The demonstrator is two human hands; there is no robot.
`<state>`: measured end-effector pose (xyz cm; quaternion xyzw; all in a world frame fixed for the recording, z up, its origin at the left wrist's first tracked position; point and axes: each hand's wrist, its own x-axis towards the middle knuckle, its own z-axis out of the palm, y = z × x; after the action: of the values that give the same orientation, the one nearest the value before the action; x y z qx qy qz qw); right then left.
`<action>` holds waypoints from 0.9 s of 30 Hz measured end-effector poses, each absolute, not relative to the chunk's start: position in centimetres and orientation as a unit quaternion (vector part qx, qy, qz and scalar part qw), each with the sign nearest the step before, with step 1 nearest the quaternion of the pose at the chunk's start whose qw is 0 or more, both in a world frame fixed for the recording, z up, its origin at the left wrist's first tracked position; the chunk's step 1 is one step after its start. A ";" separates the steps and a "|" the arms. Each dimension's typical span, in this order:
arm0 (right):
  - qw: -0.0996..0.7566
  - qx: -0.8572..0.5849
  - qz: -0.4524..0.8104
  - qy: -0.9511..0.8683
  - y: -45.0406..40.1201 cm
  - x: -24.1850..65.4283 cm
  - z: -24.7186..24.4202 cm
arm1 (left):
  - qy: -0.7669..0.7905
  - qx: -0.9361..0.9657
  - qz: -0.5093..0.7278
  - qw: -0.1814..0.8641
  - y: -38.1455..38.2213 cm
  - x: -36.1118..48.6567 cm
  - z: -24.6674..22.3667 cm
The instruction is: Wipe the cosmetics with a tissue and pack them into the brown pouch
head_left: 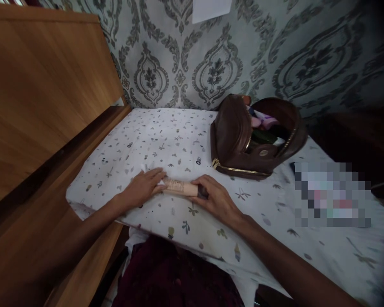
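Note:
A beige tube with a dark cap [181,187] lies sideways between my hands, just above or on the white patterned cloth [153,136]. My left hand [145,185] has its fingers on the clear or whitish left end of the tube. At the dark right end, my right hand [216,197] grips with thumb and fingers. Small print shows on the tube's side but cannot be read. Behind and to the right of my right hand stands a brown bag [233,132], unzipped, with several colourful items inside.
A wooden panel [45,76] rises along the left side. Patterned wallpaper [179,55] covers the wall behind, with a white sheet [211,9] at its top. A blurred-out flat item [333,196] lies on the cloth at the right.

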<state>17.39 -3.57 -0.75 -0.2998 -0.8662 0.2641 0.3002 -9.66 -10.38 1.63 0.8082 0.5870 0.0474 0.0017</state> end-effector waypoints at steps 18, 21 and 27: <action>0.316 -0.277 0.285 -0.862 -3.3 17.2 -1.2 | 0.502 0.859 0.079 0.056 -8.8 -0.5 3.3; 0.313 -0.277 0.283 -0.863 -3.3 17.2 -1.1 | 0.495 0.864 0.081 0.036 -8.9 -1.7 3.0; 0.293 -0.280 0.290 -0.867 -3.4 17.5 -0.5 | 0.511 0.856 0.084 -0.013 -10.1 -8.3 1.3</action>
<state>17.49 -3.38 -0.53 -0.2800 -0.8670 0.2904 0.2927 -8.27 -10.12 1.26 0.8555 0.5108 0.0835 -0.0127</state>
